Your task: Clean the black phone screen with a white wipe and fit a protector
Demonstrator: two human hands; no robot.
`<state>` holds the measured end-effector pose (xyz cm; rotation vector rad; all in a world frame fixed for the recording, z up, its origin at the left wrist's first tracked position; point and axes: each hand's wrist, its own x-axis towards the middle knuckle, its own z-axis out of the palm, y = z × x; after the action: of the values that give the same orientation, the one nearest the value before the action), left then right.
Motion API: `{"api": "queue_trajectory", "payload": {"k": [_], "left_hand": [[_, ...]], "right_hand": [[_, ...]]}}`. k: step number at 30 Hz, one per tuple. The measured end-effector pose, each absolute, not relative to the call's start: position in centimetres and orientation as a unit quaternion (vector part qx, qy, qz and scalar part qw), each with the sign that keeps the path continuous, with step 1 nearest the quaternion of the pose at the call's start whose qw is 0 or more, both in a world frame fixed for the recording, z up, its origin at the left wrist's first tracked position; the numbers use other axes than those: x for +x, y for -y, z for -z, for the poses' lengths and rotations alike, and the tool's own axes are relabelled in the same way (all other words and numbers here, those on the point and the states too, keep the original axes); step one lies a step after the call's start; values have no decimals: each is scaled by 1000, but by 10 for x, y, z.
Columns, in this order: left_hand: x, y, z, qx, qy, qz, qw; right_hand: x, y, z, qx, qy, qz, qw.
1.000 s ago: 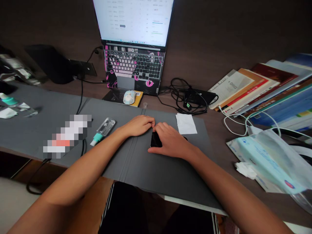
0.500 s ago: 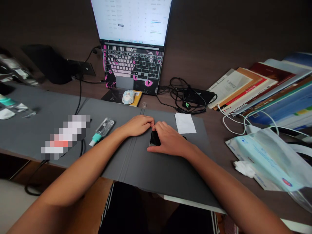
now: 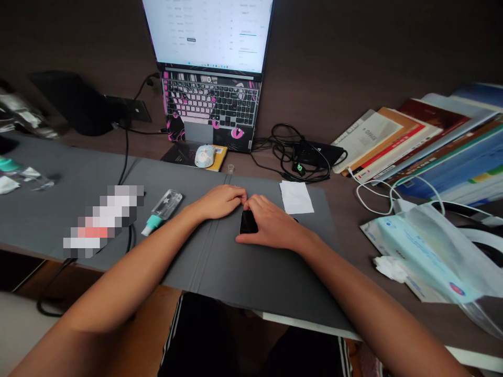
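A flat, glossy black object (image 3: pixel 248 223), like a phone, lies on the grey desk mat (image 3: pixel 259 283). My right hand (image 3: pixel 275 222) spans it from above, thumb at the near edge and fingers curled at the far edge, covering most of it. My left hand (image 3: pixel 220 202) rests on the mat just beyond it, fingers curled in. Its fingertips meet those of my right hand near the object's far left corner; anything pinched there is hidden. A white paper (image 3: pixel 296 197) lies beyond my right hand. Left of my left forearm is a clear bottle (image 3: pixel 167 204) with a teal neck.
A laptop (image 3: pixel 210 104) stands at the back, a mouse (image 3: pixel 205 156) in front of it. Tangled black cables and a power adapter (image 3: pixel 320 154) lie beside leaning books (image 3: pixel 416 139). At right are a pale blue pack (image 3: pixel 420 256) and crumpled tissue (image 3: pixel 391 268). A blurred-out object (image 3: pixel 104 222) lies left.
The whole view has shifted slightly, so everything sits a little further left. Both hands keep the same pose over the black object.
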<state>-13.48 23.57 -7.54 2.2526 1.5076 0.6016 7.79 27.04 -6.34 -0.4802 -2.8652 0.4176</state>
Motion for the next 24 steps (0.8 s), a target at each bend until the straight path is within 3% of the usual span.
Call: {"api": "queue_trajectory", "payload": {"k": [11,19,24], "left_hand": [[-135,-236,77,805,-523,-231,157],[-125,-224,71,809,-466,-315,172],[-122,-225,74,776,-510,-333,164]], "right_hand": [[88,-273,48,-161,967,-149,132],[113,-291,23,-200,850,-251,417],[106,-305,42,-200,800,-345,448]]}}
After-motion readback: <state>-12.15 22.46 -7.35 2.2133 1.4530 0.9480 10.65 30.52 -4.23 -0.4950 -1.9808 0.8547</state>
